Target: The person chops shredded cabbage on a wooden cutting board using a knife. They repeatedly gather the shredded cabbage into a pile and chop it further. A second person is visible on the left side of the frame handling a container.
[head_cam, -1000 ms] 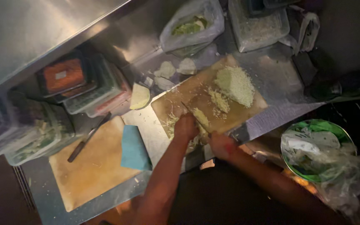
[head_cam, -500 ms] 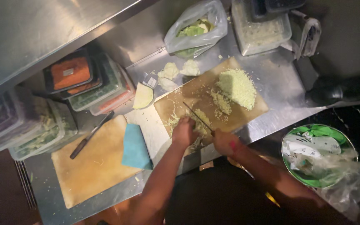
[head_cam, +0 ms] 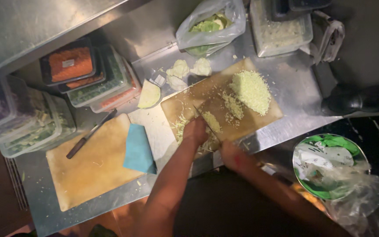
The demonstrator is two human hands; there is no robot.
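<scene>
1. The left hand [head_cam: 196, 131] presses down on a small heap of shredded cabbage [head_cam: 207, 131] at the near-left part of the brown cutting board [head_cam: 259, 117]; its fingers curl over the shreds, and how tightly cannot be told.
2. The right hand [head_cam: 232, 154] sits at the board's near edge, just beside the bench's front edge, fingers clenched around the handle of a knife [head_cam: 200, 115]. The handle itself is hidden in the fist.
3. The knife's blade runs diagonally away from the right hand across the board, passing right by the left hand.
4. A larger pile of finely chopped cabbage [head_cam: 252, 90] lies on the far-right part of the board, with a thinner strip of chopped bits between it and the hands.
5. Pale cabbage chunks [head_cam: 189, 70] sit on the bench just past the board's far-left corner, and a cut wedge [head_cam: 149, 95] lies to the board's left.
6. A clear bag of cabbage leaves [head_cam: 210, 24] rests at the back of the bench.
7. A second, lighter cutting board [head_cam: 84, 169] lies towards the bench's left end, with a folded blue cloth [head_cam: 137, 149] on its right edge and a second dark-handled knife [head_cam: 91, 133] across its far edge.
8. Stacked lidded containers [head_cam: 88, 74] stand at the back left corner.
</scene>
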